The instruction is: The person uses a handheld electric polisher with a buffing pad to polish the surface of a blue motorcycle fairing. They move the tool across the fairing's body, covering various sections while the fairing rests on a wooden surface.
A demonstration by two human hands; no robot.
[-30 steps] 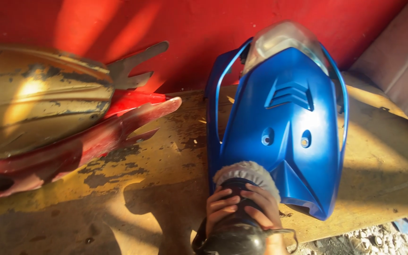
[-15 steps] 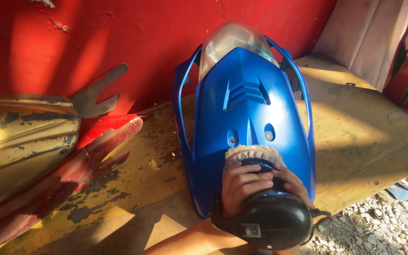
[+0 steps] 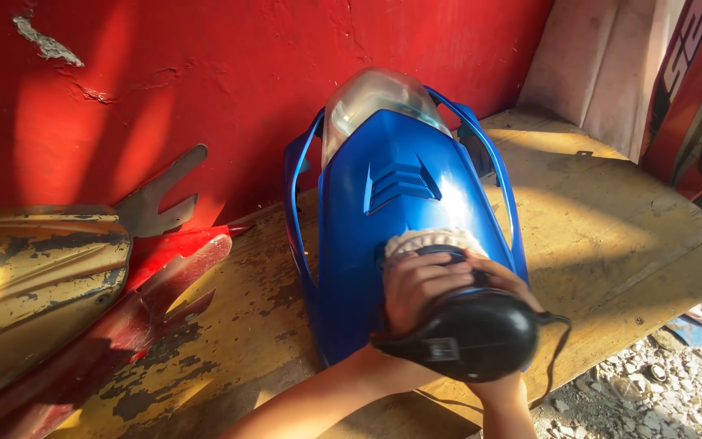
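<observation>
**Inspector:** Start with the big items. What holds the work?

**Assistant:** A worn wooden bench (image 3: pixel 611 236) against a red wall (image 3: pixel 229 73). The blue fairing (image 3: pixel 392 211) lies lengthwise on it, its clear lens (image 3: pixel 371 102) toward the wall. To the left sit a scuffed gold panel (image 3: pixel 34 276) and a red panel (image 3: pixel 148 301), just beside each other and apart from the fairing.

**Inspector:** And the tool?

**Assistant:** A black polisher (image 3: pixel 469 333) with a woolly pad (image 3: pixel 432 241). The pad rests on the fairing's lower middle, below the vent ribs (image 3: pixel 400 183).

**Inspector:** Grip?

**Assistant:** The left hand (image 3: pixel 416 284) is wrapped closed over the polisher's front. The right hand (image 3: pixel 501 276) is mostly hidden behind the body; a few fingers show curled on it, so I judge it clasped on the polisher too.

**Inspector:** Progress?

**Assistant:** The upper fairing shines with a bright glare near the ribs, but low sunlight could account for that. I cannot tell polished from unpolished areas. In my judgement the work is midway: the pad is on the lower middle, and the bottom end and side edges look left to cover. The gold and red panels appear untouched, their paint flaked.
</observation>
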